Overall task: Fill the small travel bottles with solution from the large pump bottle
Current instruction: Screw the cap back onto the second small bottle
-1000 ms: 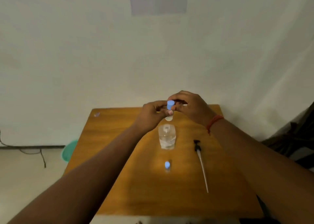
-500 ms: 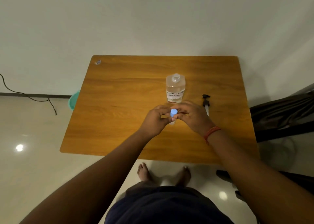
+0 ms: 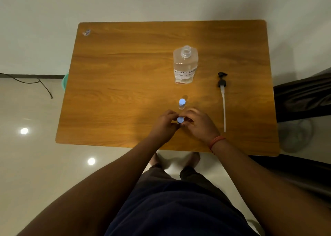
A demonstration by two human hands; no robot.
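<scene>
Wooden table (image 3: pixel 125 74) mid-frame. Both hands, left hand (image 3: pixel 163 126) and right hand (image 3: pixel 198 124), pinch upright blue-capped travel bottle (image 3: pixel 180 119); open pump bottle (image 3: pixel 185 65) straight above, second travel bottle (image 3: pixel 182 103) between.

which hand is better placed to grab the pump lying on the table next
Right. The pump lies on the table just beyond the right hand; the left hand would have to cross over the small bottle both hold.

Large bottle (image 3: pixel 185 65): clear, upright, uncapped, table's far right half.
Pump (image 3: pixel 222 96): lying flat near right edge.
Small bottles: blue-capped, one (image 3: pixel 182 103) standing, one (image 3: pixel 180 120) held near front edge.
</scene>
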